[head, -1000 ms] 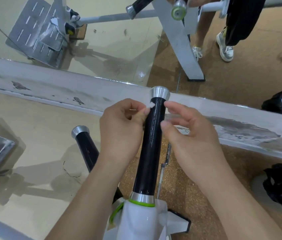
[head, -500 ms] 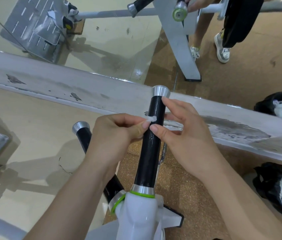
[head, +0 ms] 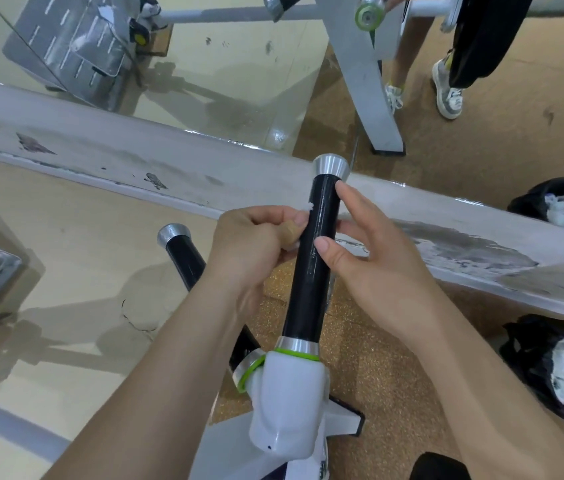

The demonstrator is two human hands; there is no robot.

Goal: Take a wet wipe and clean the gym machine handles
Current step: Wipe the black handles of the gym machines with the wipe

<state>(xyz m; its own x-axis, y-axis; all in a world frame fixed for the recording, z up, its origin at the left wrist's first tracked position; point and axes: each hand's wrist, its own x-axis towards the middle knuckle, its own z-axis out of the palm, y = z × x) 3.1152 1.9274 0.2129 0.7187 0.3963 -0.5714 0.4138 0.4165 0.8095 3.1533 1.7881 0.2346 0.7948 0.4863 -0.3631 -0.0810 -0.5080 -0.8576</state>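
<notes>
The upright black cylindrical machine handle [head: 315, 261], silver-capped end pointing away, stands clear. Left hand [head: 256, 251] pinches a white wipe scrap [head: 308, 206] against it; right hand [head: 374, 261] is released, fingertips touching.

So the handle [head: 315, 258] sticks up in the middle, left hand [head: 253, 247] on its left side, right hand [head: 370, 261] on its right. A second handle [head: 183, 254] sits lower left, bags [head: 557, 372] far right.
</notes>
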